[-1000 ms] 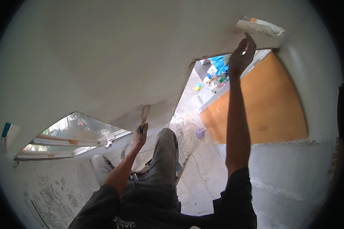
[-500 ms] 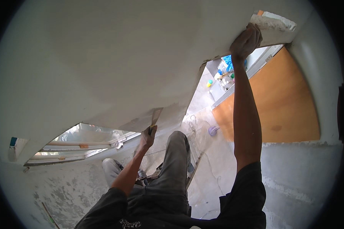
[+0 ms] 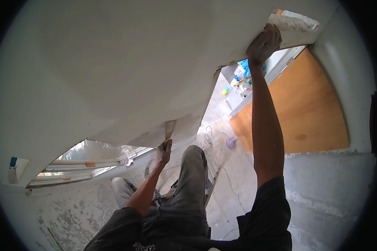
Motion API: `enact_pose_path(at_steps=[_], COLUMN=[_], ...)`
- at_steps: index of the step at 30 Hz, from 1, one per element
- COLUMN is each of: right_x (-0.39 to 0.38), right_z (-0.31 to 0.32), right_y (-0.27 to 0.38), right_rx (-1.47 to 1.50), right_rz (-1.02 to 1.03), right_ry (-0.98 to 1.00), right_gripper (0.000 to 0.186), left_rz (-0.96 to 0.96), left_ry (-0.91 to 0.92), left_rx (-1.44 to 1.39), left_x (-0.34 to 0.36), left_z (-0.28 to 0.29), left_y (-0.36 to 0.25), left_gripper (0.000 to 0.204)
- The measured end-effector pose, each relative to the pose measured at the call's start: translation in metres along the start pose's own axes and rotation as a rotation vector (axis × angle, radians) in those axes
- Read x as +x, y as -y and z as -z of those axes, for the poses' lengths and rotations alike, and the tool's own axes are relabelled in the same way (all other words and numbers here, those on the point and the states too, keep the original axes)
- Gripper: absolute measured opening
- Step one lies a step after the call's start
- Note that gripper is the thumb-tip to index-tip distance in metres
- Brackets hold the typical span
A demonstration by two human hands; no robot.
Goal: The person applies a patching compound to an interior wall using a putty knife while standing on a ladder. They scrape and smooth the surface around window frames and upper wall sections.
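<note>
My left hand [image 3: 164, 151] grips a scraper [image 3: 170, 127] by its dark-and-yellow handle; its broad blade lies at a darker, smeared patch low on the pale plastered surface [image 3: 113, 71]. High on the right, my right hand [image 3: 264, 44] has its fingers curled at the edge of a small rectangular recess [image 3: 297, 25] with rough white sides. What those fingers hold, if anything, is hidden. My right forearm crosses in front of a doorway beside an orange-brown wooden door [image 3: 305, 108].
A window [image 3: 88, 165] is at lower left, a small recess [image 3: 17, 169] at far left. My legs [image 3: 187, 175] are below. The floor [image 3: 222, 201] has cords and a purple item [image 3: 231, 142]. Bottles and blue material [image 3: 243, 67] lie beyond the doorway. Mottled walls [image 3: 71, 209] surround me.
My right hand has risen to the upper right recess and its fingers have curled there. My left hand has shifted slightly right with the scraper. The whole view has shifted slightly.
</note>
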State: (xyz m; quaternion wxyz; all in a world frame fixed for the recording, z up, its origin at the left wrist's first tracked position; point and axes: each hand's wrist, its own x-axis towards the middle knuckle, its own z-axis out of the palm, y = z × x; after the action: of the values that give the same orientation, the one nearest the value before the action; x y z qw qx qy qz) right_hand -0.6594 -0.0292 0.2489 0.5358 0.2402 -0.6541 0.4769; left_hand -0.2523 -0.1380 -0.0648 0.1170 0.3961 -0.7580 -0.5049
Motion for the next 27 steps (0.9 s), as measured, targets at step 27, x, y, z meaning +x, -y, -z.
enact_pose_path(at_steps=[27], right_x=[0.007], right_z=[0.002], right_y=[0.001], right_rx=[0.039], right_rz=[0.052], right_ry=[-0.044], right_gripper=[0.035], left_rz=[0.038], left_ry=[0.045], left_rx=[-0.034], left_x=[0.006], left_z=[-0.021], left_y=[-0.011], left_gripper=[0.049])
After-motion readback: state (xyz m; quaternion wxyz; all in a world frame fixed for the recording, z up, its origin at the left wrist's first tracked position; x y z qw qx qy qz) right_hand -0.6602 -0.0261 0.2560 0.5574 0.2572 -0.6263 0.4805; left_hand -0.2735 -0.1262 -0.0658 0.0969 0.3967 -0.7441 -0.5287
